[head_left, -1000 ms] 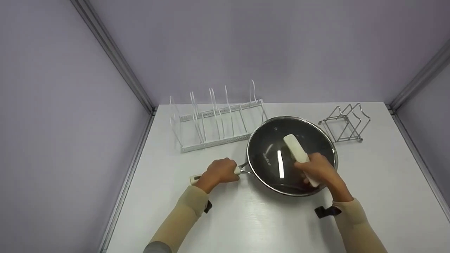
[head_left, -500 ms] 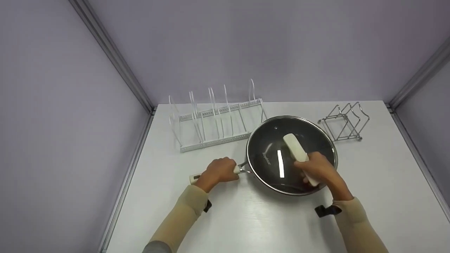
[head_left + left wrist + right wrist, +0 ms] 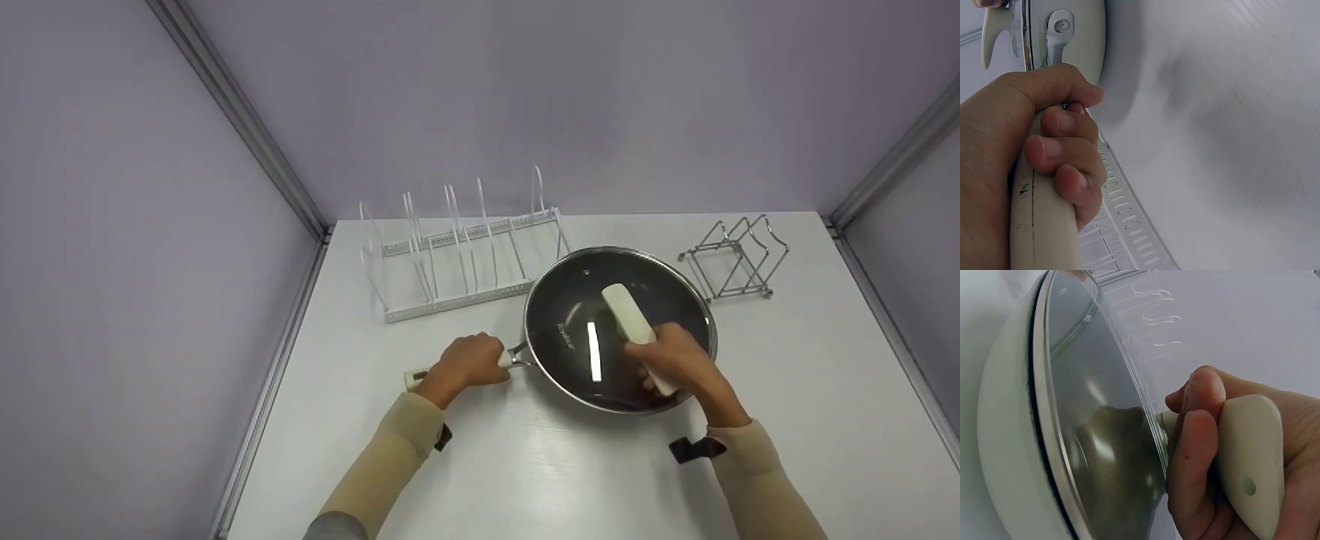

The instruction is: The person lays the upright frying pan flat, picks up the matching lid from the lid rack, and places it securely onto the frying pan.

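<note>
A deep frying pan (image 3: pixel 1088 42) with a cream outside lies near the middle of the white table. Its glass lid (image 3: pixel 551 311), metal-rimmed, sits on top. My left hand (image 3: pixel 471 363) grips the pan's cream handle (image 3: pixel 1044 225), fingers curled round it near the metal bracket. On the lid, my right hand (image 3: pixel 679 358) holds the long cream lid handle (image 3: pixel 627 309), with fingers wrapped round its near half. The right wrist view shows the lid handle (image 3: pixel 1249 461) between fingers and palm. The pan's inside looks dark through the glass.
Behind and left of the pan stands a white wire rack (image 3: pixel 457 304) with upright dividers. A smaller silver wire rack (image 3: pixel 731 259) is at the back right. Pale walls (image 3: pixel 570 97) close in the back and both sides of the table (image 3: pixel 525 480).
Both grips stay the same. The pan and lid have shifted very slightly left together with the right hand, and the head view has tilted a little.
</note>
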### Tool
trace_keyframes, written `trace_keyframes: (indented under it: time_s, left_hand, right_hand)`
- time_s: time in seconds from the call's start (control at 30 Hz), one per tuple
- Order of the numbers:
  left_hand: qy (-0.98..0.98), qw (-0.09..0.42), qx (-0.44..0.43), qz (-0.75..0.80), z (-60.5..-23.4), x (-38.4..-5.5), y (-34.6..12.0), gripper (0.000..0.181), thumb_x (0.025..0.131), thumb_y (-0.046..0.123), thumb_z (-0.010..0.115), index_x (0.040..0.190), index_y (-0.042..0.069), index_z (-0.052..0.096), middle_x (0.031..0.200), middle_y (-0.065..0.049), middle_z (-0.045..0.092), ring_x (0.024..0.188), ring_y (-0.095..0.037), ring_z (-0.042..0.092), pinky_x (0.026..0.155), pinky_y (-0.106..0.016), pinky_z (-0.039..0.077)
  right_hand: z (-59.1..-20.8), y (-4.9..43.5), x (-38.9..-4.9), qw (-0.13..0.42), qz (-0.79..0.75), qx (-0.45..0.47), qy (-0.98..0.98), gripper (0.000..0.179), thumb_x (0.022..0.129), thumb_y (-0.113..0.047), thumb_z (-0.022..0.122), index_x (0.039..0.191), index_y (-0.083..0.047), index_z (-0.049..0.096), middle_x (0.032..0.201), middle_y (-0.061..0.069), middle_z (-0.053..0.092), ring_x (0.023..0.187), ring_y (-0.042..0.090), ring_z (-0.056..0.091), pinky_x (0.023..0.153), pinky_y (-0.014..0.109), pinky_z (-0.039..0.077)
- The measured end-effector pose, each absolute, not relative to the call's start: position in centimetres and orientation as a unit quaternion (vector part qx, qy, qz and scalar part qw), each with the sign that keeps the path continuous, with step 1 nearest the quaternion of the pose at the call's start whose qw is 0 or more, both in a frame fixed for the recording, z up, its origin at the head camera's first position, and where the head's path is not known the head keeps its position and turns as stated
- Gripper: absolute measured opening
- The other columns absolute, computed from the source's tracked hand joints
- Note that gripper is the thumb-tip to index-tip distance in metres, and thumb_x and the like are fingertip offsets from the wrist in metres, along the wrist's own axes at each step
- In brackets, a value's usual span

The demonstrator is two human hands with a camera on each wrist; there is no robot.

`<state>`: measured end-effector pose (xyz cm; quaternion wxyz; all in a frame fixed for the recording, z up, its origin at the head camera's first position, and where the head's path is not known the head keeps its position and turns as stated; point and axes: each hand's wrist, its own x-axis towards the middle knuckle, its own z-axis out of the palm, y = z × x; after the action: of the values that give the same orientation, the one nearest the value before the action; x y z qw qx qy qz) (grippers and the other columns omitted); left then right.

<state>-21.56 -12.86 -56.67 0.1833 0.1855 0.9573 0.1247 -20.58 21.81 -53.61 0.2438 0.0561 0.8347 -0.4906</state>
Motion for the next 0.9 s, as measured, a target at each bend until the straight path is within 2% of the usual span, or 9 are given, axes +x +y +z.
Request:
trace_keyframes:
  time_s: [0.17, 0.6, 0.9]
  left_hand:
    - [0.958, 0.185, 0.183, 0.119, -56.66, -21.66, -12.73, 0.035, 0.086, 0.025, 0.075, 0.066, 0.019, 0.047, 0.064, 0.007, 0.041, 0.058, -0.012, 0.036, 0.053, -0.031, 0.032]
    - [0.957, 0.19, 0.182, 0.126, -56.54, -21.69, -12.74, 0.037, 0.085, 0.023, 0.075, 0.064, 0.02, 0.045, 0.062, 0.008, 0.042, 0.056, -0.011, 0.037, 0.051, -0.03, 0.032]
    - [0.953, 0.201, 0.177, 0.143, -56.32, -21.44, -12.82, 0.034, 0.086, 0.021, 0.075, 0.063, 0.02, 0.049, 0.058, 0.008, 0.047, 0.052, -0.011, 0.041, 0.05, -0.029, 0.034]
  right_hand:
    - [-53.62, 21.9, -20.69, 0.249, -0.494, 0.058, 0.831, 0.046, 0.093, -0.025, 0.069, 0.119, 0.01, 0.054, 0.072, 0.01, 0.068, 0.054, 0.018, 0.068, 0.053, 0.038, 0.06]
    - [-53.66, 22.1, -20.58, 0.226, -0.458, 0.027, 0.859, 0.049, 0.097, -0.041, 0.073, 0.111, 0.005, 0.061, 0.073, 0.008, 0.068, 0.059, 0.017, 0.067, 0.055, 0.037, 0.06]
    - [-53.41, 21.84, -20.48, 0.164, -0.363, 0.0, 0.917, 0.052, 0.094, -0.051, 0.072, 0.098, 0.001, 0.066, 0.079, 0.01, 0.068, 0.066, 0.02, 0.064, 0.057, 0.032, 0.051]
